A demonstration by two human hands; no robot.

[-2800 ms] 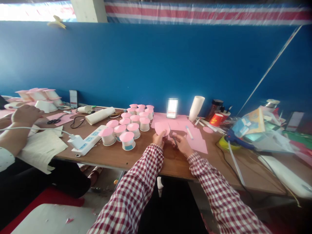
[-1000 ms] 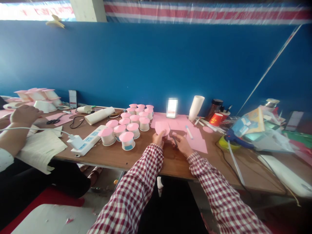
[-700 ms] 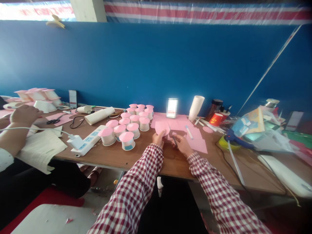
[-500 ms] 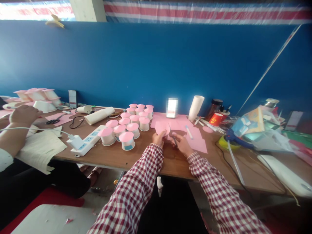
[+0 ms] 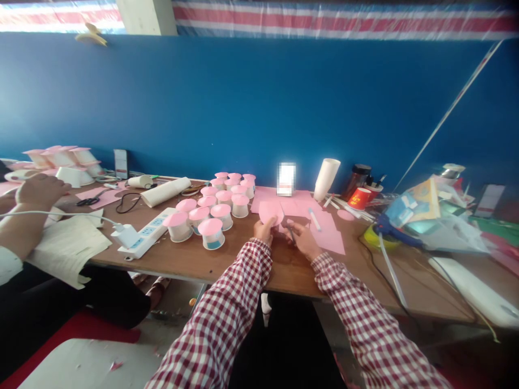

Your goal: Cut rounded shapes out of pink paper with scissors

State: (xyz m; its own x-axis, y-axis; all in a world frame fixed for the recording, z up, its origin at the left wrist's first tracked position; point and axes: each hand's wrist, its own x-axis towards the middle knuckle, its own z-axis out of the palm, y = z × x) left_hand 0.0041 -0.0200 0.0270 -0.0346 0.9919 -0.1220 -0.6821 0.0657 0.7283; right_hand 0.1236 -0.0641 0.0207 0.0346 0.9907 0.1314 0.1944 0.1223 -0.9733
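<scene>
Left hand [image 5: 264, 231]: fingers pinched on pink paper piece [image 5: 270, 211], held over bench [image 5: 239, 262], near side of pink sheets [image 5: 330, 233]. Right hand [image 5: 305, 241]: fingers curled round scissors [image 5: 291, 234], just right of piece. Pen [image 5: 314, 219] on sheets. Pink-topped cups [image 5: 211, 234] grouped left; red cup [image 5: 359, 199] right, far side.

Head-worn view, facing forward and down, near the table [image 5: 239, 235]

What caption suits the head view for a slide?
Left hand holding pink paper, right hand holding scissors, near pink-topped cups.
</scene>
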